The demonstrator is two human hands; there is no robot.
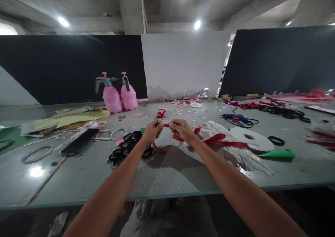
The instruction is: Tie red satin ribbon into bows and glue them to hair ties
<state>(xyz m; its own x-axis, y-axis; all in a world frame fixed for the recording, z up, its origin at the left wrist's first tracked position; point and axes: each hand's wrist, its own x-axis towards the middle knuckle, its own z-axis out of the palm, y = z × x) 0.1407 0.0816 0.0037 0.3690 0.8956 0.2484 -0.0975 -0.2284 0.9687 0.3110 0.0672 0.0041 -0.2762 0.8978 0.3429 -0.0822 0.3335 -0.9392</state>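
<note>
Both my hands are raised over the middle of the grey table, pinching a red ribbon between them. My left hand is closed on one part of it, and my right hand is closed on it just to the right. The ribbon's long tail trails right across a clear plastic bag; a short loop hangs below my left hand. A pile of black hair ties lies just left of my left wrist.
Two pink spray bottles stand at the back. A black phone and yellow paper lie left. A white tape roll, green-handled tool, blue glue gun and more red ribbon lie right.
</note>
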